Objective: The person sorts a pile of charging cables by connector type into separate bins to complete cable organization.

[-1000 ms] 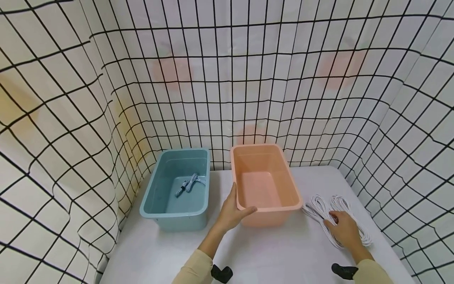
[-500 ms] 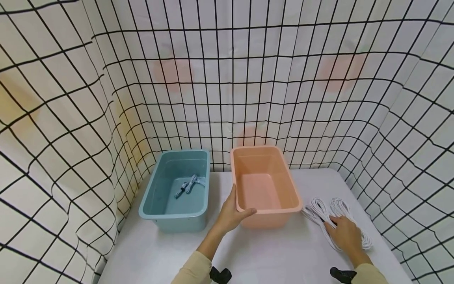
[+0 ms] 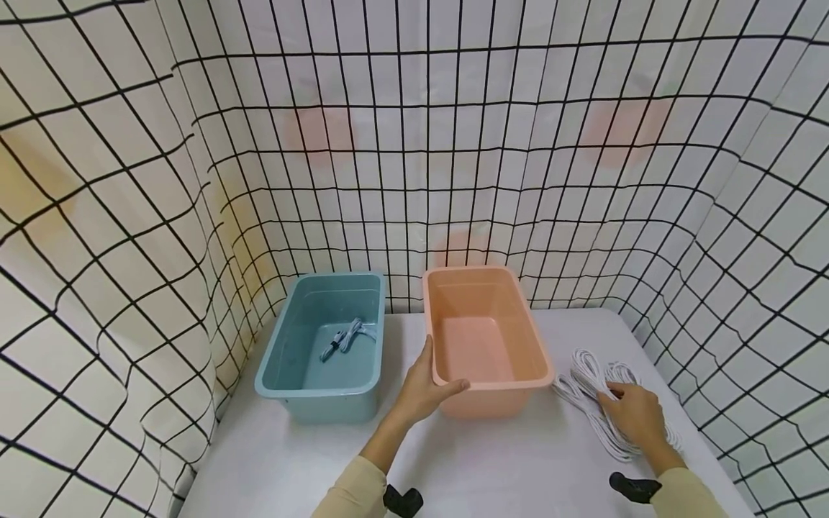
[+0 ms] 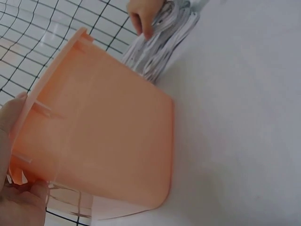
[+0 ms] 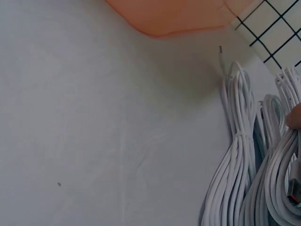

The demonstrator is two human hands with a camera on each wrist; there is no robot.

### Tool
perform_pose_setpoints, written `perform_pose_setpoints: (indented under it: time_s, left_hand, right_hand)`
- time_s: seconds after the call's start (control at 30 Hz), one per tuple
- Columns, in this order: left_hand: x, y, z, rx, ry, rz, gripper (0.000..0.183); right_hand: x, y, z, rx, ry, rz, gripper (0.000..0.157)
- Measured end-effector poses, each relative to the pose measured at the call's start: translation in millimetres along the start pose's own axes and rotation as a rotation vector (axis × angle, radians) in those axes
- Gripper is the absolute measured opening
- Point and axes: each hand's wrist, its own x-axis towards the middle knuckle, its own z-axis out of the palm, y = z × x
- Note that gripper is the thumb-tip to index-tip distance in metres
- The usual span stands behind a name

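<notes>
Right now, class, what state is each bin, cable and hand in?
Blue bin: upright, open-topped.
Orange bin: upright, nothing visible inside.
Small cable: bundled, lying in the blue bin.
White cables: coiled into bundles.
Left hand: gripping the orange bin's rim.
Right hand: gripping white cables.

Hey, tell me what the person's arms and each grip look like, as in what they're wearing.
The left grip and right grip are ungloved. The left sleeve and right sleeve are plain beige, stopping short of the wrists. Beside the cuffs sit a notched left black piece and a longer right black piece. No markings can be made out.
</notes>
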Motion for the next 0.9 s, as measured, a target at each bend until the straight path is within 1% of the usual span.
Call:
perform_pose_setpoints:
  time_s: [0.1, 0.27, 0.43, 0.6, 0.77, 0.9]
  left_hand:
    - [-0.2, -0.7, -0.4, 0.006, 0.001, -0.006, 0.123]
    - [-0.8, -1.1, -1.3, 0.018, 0.008, -0.018, 0.123]
    - [-0.9, -1.2, -1.2, 0.000, 0.008, -0.025, 0.122]
    - [-1.5, -2.0, -1.2, -0.004, 0.011, -0.026, 0.122]
    - [-1.7, -2.0, -1.4, -0.012, 0.011, -0.021, 0.122]
    - [-1.5, -2.0, -0.9, -0.011, 0.011, -0.023, 0.123]
  right_hand:
    - [4, -3, -4.9, 0.010, 0.002, -0.008, 0.046]
    - [9, -6, -10.7, 0.008, -0.030, -0.035, 0.048]
    - [13, -9, -13.6, 0.008, -0.041, -0.013, 0.049]
    - [19, -11, -18.1, 0.009, -0.037, -0.003, 0.050]
    - [23, -14, -23.8, 0.020, -0.014, -0.030, 0.050]
    - [25, -16, -27.6, 0.026, -0.013, -0.047, 0.049]
